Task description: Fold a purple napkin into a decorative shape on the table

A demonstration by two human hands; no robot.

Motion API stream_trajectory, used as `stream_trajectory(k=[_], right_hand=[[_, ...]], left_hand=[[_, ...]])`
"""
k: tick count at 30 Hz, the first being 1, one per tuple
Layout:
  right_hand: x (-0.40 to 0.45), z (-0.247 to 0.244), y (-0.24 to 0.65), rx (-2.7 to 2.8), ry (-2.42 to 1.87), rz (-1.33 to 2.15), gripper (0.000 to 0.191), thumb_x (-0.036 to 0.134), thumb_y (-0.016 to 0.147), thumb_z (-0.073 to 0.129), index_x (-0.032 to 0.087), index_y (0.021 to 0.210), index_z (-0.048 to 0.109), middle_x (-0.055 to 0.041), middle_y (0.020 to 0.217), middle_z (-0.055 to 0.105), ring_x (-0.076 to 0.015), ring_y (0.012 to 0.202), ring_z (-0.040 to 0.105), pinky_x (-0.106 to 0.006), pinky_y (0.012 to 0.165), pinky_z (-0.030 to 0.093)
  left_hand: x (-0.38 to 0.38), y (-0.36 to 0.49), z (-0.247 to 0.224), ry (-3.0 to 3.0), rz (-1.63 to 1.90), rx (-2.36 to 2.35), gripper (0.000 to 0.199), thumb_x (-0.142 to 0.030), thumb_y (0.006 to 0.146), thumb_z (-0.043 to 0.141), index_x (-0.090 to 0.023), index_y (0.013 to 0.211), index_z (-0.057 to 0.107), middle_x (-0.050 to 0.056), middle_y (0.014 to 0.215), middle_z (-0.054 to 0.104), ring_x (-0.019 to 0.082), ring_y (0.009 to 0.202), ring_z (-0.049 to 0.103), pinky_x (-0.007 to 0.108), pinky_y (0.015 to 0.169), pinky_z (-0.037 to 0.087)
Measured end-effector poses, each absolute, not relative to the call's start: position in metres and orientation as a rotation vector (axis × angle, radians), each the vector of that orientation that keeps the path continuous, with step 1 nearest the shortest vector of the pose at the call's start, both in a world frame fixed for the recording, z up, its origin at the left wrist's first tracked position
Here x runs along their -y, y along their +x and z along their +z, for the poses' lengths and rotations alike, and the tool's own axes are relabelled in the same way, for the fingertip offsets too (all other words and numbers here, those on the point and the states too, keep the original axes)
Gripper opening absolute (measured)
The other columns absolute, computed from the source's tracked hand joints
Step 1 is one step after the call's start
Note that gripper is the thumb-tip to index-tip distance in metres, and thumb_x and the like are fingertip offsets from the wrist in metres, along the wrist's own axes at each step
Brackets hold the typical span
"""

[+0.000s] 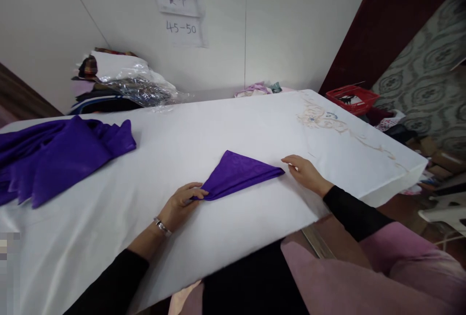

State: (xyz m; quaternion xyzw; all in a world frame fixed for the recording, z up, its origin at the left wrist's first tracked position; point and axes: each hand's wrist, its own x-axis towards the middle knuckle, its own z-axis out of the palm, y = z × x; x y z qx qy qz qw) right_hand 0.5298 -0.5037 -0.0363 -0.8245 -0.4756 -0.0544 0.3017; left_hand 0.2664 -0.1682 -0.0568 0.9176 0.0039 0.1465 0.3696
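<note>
Napkin point(238, 174) looks soft, slippery; I'd hold its corners. My left hand point(185, 198) pinches one, my right hand point(305, 172) spread beside another.

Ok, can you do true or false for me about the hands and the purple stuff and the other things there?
1. The left hand touches the folded purple napkin. True.
2. A bracelet shows on the right arm. False: the silver-coloured bracelet is on the left wrist.
3. The right hand is near the napkin's right tip. True.
4. Purple cloth lies heaped on the right. False: the heap of purple cloth is on the left.
5. The numbers up high say 60-70. False: the paper sign says 45-50.
</note>
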Motion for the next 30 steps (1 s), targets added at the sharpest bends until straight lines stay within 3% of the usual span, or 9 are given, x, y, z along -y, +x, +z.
stream_trajectory(k=[4,12,18,22,30], right_hand=[[0.497,-0.035,0.525,1.082,-2.139,0.013,0.023,0.021,0.081,0.051,0.02,0.1,0.065,-0.0059,0.093,0.066,-0.0174,0.077,0.061,-0.029,0.063,0.049],[0.495,-0.05,0.523,1.148,-2.106,0.172,0.025,0.019,0.081,0.053,0.022,0.101,0.068,-0.0049,0.095,0.064,-0.0176,0.083,0.059,-0.032,0.076,0.047],[0.49,-0.056,0.53,1.084,-2.232,0.07,0.016,0.015,0.081,0.051,0.02,0.083,0.066,-0.0019,0.081,0.062,-0.0159,0.077,0.058,-0.028,0.071,0.044],[0.495,-0.058,0.531,1.18,-2.326,-0.109,0.012,0.017,0.084,0.05,0.019,0.083,0.062,-0.0034,0.083,0.06,-0.0164,0.078,0.055,-0.028,0.07,0.042],[0.501,-0.053,0.539,1.403,-2.263,-0.001,0.021,0.019,0.087,0.048,0.022,0.1,0.064,-0.0067,0.102,0.061,-0.019,0.096,0.056,-0.032,0.081,0.046]], left_hand=[[0.171,0.267,-0.058,2.385,0.405,-0.04,0.01,-0.027,0.081,0.051,-0.023,0.08,0.061,0.004,0.096,0.072,0.02,0.109,0.057,0.039,0.092,0.049],[0.171,0.268,-0.064,2.36,0.454,-0.069,0.011,-0.03,0.079,0.053,-0.024,0.077,0.061,0.003,0.093,0.072,0.02,0.105,0.059,0.037,0.091,0.05],[0.163,0.265,-0.067,2.4,0.458,-0.111,0.014,-0.035,0.08,0.052,-0.023,0.078,0.06,0.003,0.094,0.071,0.022,0.108,0.057,0.039,0.093,0.049],[0.157,0.262,-0.07,2.43,0.442,-0.14,0.014,-0.037,0.08,0.052,-0.025,0.081,0.06,0.002,0.095,0.07,0.023,0.111,0.056,0.038,0.095,0.048],[0.156,0.262,-0.069,2.42,0.461,-0.118,0.01,-0.033,0.081,0.052,-0.025,0.08,0.059,0.004,0.094,0.07,0.023,0.107,0.058,0.039,0.092,0.048]])
